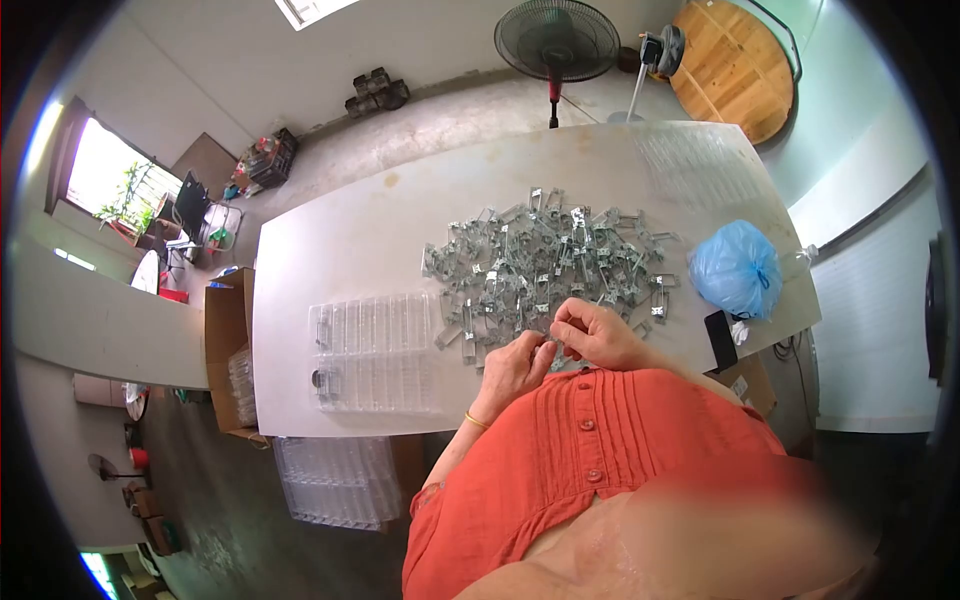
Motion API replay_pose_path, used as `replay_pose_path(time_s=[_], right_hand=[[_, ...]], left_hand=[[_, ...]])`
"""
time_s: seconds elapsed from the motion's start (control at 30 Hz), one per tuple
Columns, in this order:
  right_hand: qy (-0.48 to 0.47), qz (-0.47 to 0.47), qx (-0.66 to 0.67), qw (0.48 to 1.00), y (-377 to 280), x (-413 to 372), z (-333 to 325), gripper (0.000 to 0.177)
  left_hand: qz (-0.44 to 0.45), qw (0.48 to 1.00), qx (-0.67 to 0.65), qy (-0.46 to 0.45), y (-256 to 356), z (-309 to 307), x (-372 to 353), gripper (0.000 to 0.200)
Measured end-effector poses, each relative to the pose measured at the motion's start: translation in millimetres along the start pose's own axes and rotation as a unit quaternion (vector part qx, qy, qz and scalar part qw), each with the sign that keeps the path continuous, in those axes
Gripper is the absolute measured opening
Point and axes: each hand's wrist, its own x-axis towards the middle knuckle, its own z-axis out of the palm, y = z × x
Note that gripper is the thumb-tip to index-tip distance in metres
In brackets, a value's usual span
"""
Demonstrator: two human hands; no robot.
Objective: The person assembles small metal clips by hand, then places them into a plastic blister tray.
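Observation:
Near the table's front edge, my left hand (514, 370) and my right hand (594, 334) are close together, fingers bent and pinched. What lies between the fingertips is too small to make out. Just beyond them spreads a heap of small metal and clear parts (540, 262). To the left on the table lie clear plastic trays (375, 350) with ridged compartments; a dark round piece (320, 379) and a small metal part (322, 333) sit at their left side.
A blue plastic bag (737, 270) and a black phone-like object (720, 341) are at the table's right. Clear trays (690, 165) lie at the back right. A cardboard box (226, 345) stands left, more trays (338, 480) below the front edge. A fan (556, 42) stands behind.

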Motion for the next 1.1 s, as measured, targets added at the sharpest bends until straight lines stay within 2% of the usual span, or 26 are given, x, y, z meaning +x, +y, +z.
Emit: replay_pose_path(time_s=[0.1,0.2,0.23,0.33,0.4,0.47,0.53,0.6,0.63,0.73,0.77,0.87,1.1], right_hand=[[0.074,-0.078,-0.220,0.969,-6.9,-5.1,0.7,0.018],[0.106,-0.131,-0.268,0.949,-8.3,-6.8,0.6,0.016],[0.120,-0.154,-0.269,0.943,-7.9,-6.7,0.5,0.015],[0.150,-0.152,-0.247,0.945,-17.3,-9.1,-5.6,0.014],[0.204,-0.196,-0.229,0.932,-9.7,-1.8,-20.1,0.013],[0.207,-0.127,-0.171,0.955,-17.2,-5.0,-37.5,0.014],[0.191,-0.079,-0.117,0.972,-21.5,-9.1,-42.5,0.015],[0.157,-0.049,-0.065,0.984,-21.8,-10.7,-40.8,0.015],[0.155,-0.069,-0.083,0.982,-15.9,-11.0,-35.3,0.012],[0.132,-0.052,-0.072,0.987,-14.0,-14.7,-19.7,0.008],[0.115,-0.074,-0.075,0.988,-13.6,-14.9,-18.7,0.008],[0.094,-0.058,-0.084,0.990,-14.7,-16.7,-15.2,0.009],[0.086,-0.055,-0.092,0.990,-16.7,-14.9,-15.7,0.011]], left_hand=[[0.031,0.999,0.012,0.005,-1.0,2.2,0.8,0.027],[0.049,0.999,0.000,-0.003,2.3,2.9,3.4,0.027],[0.050,0.999,-0.008,-0.010,4.7,2.5,4.2,0.027],[0.085,0.990,0.027,-0.109,10.7,-5.3,7.6,0.029],[0.048,0.991,-0.025,-0.123,20.7,-2.8,4.1,0.030],[-0.016,0.984,-0.127,-0.121,17.9,1.9,3.9,0.032],[-0.104,0.952,-0.272,-0.098,8.8,-3.4,7.9,0.035],[-0.200,0.892,-0.396,-0.087,11.2,-17.7,14.4,0.042],[-0.225,0.866,-0.443,-0.063,16.8,-18.6,16.7,0.049],[-0.235,0.826,-0.509,-0.060,16.1,-17.2,21.6,0.057],[-0.236,0.818,-0.521,-0.063,16.2,-15.2,22.2,0.056],[-0.242,0.822,-0.512,-0.060,20.5,-12.9,23.8,0.056],[-0.223,0.873,-0.430,-0.063,26.3,-13.2,21.4,0.054]])
